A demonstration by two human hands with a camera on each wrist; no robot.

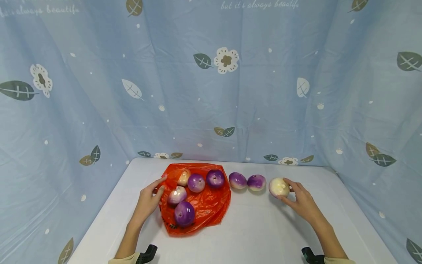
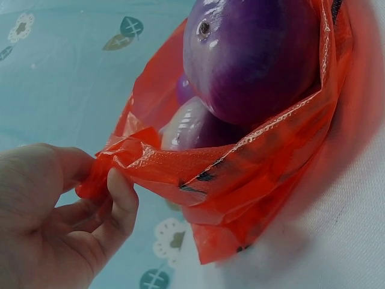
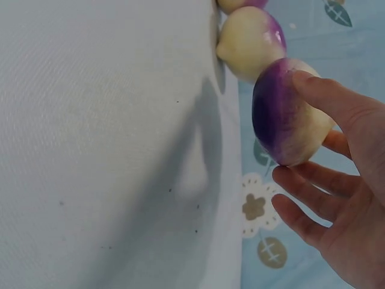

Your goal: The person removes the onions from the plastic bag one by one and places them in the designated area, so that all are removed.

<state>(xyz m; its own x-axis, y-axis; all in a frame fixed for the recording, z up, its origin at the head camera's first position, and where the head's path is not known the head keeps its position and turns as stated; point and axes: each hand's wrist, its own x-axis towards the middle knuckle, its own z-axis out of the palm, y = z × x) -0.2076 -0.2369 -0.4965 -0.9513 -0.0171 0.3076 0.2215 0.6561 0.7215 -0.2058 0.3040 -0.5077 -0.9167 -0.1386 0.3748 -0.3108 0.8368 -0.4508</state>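
A red plastic bag lies spread at the left of the table with several purple-and-white turnips on it. My left hand pinches the bag's left edge between thumb and fingers; in the left wrist view the gathered red plastic shows at the fingertips, with a purple turnip behind the rim. At the right, my right hand grips another turnip between thumb and fingers, its pale side toward the head camera. The right wrist view shows the purple side of this held turnip.
Two turnips sit side by side between the bag and my right hand: one near the bag's edge, the other to its right. The white table meets a blue patterned curtain at the back and sides.
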